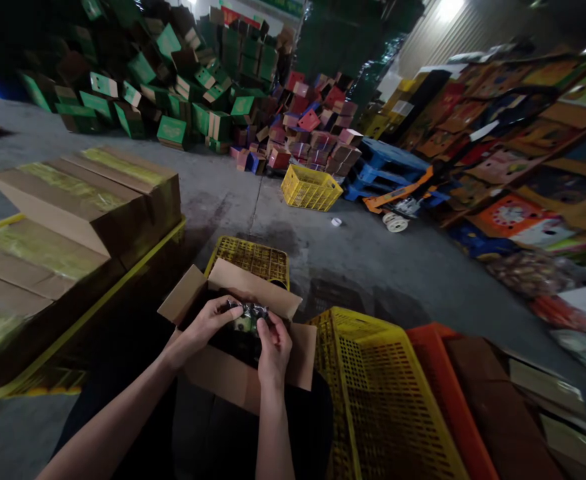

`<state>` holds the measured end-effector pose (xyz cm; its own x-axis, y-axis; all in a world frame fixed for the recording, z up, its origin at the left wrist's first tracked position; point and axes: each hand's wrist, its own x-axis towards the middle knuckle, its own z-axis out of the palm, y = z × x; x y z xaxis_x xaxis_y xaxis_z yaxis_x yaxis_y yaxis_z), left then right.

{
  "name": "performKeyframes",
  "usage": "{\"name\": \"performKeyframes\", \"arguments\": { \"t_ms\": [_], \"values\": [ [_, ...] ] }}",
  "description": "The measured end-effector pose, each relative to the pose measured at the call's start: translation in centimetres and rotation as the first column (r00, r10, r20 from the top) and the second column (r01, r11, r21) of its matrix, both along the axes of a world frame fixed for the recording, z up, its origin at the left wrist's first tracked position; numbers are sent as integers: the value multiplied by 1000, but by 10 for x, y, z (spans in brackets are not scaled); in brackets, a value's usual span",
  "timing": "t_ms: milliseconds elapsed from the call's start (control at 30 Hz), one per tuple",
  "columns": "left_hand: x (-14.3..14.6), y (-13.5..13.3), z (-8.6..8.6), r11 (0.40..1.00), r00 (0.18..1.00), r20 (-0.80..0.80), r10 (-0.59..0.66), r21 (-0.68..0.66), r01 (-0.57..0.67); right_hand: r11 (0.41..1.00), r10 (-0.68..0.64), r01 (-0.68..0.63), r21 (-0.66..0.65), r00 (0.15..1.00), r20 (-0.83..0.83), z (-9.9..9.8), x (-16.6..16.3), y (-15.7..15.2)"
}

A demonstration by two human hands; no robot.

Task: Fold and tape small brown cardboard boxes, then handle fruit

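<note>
An open cardboard box point(223, 381) stands in front of me, its flaps folded outward. Over its opening, a small dark, shiny plastic packet point(245, 320) is stretched between my two hands. The fingers of my left hand point(213, 319) pinch the packet's left end, while my right hand point(274, 340) grips its right end. Some pale greenish marking shows on the packet; its contents cannot be made out. The inside of the box is dark, and what lies below the packet is mostly hidden.
Taped cartons point(83, 193) sit on a yellow crate at left. A yellow crate point(390, 373) and an orange crate point(453, 387) stand to my right. Ahead are an upturned yellow crate point(247, 253), another yellow crate point(313, 189), an orange pallet jack point(403, 190) and heaped boxes point(173, 130).
</note>
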<state>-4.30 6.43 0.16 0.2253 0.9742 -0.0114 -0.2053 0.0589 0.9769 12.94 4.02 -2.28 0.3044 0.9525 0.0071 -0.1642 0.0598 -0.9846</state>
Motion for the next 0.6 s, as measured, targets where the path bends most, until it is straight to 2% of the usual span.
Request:
{"name": "performKeyframes", "arguments": {
  "t_ms": [133, 200, 267, 433, 600],
  "values": [
    [3, -1, 0, 993, 995, 25, 95, -77, -93, 1000, 29, -30, -7, 992, -124, 1, -2, 0],
    [4, -1, -1, 982, 987, 34, 157, -107, -153, 996, 89, -93, -20, 988, -123, 2, -3, 1],
    [4, 0, -2, 981, 985, 36, 168, -108, -163, 991, 116, -121, -52, 989, -94, 2, -4, 1],
    [4, 3, -4, 985, 986, 88, 142, -114, -132, 997, -24, 14, -77, 991, -132, -1, -1, 2],
    [4, 3, -8, 980, 980, 74, 185, -87, -178, 997, -58, 49, -60, 985, -161, -2, 1, 3]
  ]
}}
